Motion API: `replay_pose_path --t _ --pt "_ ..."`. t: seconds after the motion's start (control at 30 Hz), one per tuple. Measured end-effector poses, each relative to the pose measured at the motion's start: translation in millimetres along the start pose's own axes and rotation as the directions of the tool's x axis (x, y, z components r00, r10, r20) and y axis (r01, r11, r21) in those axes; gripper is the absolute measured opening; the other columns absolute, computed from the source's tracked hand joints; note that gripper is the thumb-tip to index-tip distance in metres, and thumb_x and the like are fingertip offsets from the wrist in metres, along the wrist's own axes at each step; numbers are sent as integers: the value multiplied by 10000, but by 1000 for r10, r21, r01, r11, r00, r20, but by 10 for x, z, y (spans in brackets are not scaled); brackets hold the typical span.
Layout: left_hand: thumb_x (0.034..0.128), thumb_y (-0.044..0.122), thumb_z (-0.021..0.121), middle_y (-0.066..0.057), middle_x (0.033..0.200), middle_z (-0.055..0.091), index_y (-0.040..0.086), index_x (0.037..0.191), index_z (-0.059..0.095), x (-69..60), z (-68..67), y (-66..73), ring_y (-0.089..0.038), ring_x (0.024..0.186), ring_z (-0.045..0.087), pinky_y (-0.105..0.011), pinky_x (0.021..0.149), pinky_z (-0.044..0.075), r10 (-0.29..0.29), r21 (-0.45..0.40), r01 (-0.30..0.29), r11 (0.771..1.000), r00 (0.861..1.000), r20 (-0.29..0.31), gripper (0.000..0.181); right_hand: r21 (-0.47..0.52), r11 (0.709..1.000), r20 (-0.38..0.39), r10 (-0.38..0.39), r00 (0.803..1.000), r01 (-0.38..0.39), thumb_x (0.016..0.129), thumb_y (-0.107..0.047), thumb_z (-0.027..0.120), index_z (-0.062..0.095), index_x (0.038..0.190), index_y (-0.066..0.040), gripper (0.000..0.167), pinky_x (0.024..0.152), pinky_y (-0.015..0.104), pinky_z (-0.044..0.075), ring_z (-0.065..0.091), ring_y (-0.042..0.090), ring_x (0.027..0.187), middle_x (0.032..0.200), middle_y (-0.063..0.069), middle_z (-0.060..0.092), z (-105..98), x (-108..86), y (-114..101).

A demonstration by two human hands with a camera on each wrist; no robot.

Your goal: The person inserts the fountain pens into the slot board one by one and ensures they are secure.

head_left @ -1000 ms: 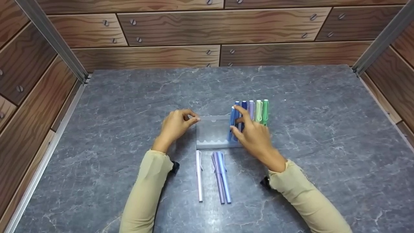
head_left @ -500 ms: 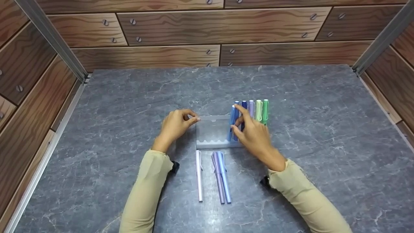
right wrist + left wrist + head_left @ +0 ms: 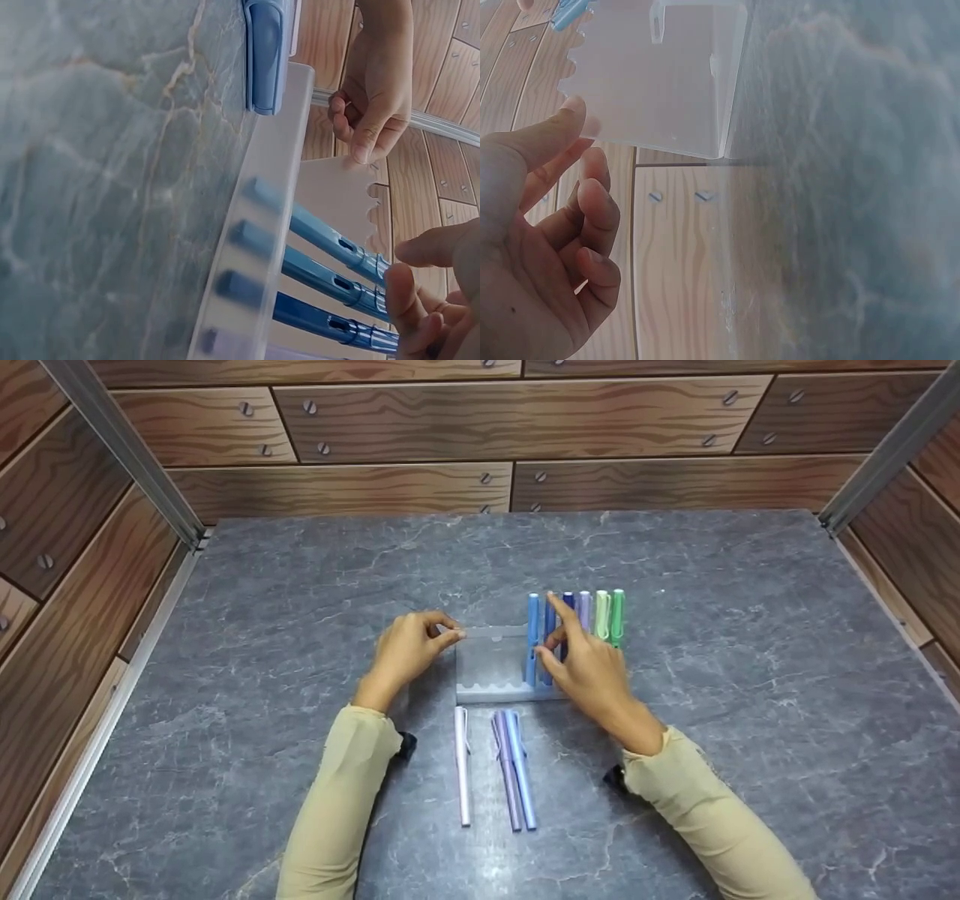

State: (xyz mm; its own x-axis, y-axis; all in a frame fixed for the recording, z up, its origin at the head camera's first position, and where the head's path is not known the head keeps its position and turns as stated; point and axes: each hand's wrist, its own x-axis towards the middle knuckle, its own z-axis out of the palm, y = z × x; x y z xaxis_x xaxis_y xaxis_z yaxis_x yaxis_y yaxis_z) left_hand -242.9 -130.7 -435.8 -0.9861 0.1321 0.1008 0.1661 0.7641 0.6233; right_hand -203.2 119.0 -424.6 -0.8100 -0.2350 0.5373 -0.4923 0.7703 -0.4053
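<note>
A translucent pen stand (image 3: 491, 660) with a notched front edge stands mid-table. My left hand (image 3: 411, 654) pinches its upper left corner between thumb and fingertip; the left wrist view shows the thumb (image 3: 571, 112) on the notched edge. A light blue pen (image 3: 532, 622) stands upright in the stand, leftmost of a row. My right hand (image 3: 592, 671) is just right of it, index finger extended and thumb apart from it. Behind these fingers are a blue pen (image 3: 330, 277) and a dark blue pen (image 3: 315, 319). Lavender (image 3: 584, 604), pale green (image 3: 601, 615) and green pens (image 3: 617, 615) follow rightward.
In front of the stand lie a pale lilac pen (image 3: 462, 769), a purple pen (image 3: 507, 772) and a periwinkle pen (image 3: 522, 772), the latter two touching. Wood-patterned walls (image 3: 495, 424) surround the grey marbled table (image 3: 300, 585).
The light blue pen has shifted slightly left and now stands straight, apart from the right index finger. The left hand has stayed at the stand's corner.
</note>
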Motion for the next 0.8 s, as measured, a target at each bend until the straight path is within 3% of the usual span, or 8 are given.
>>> replay_pose_path --t 0.17,0.33,0.53,0.8 --pt "881 432 672 21 687 634 251 983 756 -4 2 3 -97 556 445 -273 520 337 -2 1 2 1000 1000 -1 224 30 999 47 9 999 -11 834 -183 754 444 1388 -90 641 465 331 397 467 114 523 802 10 675 -66 -32 -9" --pt "890 412 671 10 680 631 245 1001 753 -8 0 5 -96 543 429 -269 507 324 -6 -9 6 1000 1000 13 217 67 997 189 16 982 -29 819 -219 773 431 1385 -75 677 481 245 377 429 60 543 847 16 670 -123 -102 -35" --pt "893 428 659 11 679 622 245 1012 750 -7 -1 -2 -97 544 427 -267 508 330 -13 -8 13 1000 1000 24 237 122 989 370 34 928 -85 803 -237 788 416 1414 -100 728 532 210 412 477 41 606 956 20 656 -156 -176 -51" --pt "889 437 661 24 675 615 253 999 752 -4 1 -3 -102 552 434 -271 514 333 -12 -5 12 1000 1000 13 233 216 969 546 -19 837 -119 819 -211 774 392 1435 -65 739 582 220 459 519 57 661 1059 90 612 -161 -263 -5"
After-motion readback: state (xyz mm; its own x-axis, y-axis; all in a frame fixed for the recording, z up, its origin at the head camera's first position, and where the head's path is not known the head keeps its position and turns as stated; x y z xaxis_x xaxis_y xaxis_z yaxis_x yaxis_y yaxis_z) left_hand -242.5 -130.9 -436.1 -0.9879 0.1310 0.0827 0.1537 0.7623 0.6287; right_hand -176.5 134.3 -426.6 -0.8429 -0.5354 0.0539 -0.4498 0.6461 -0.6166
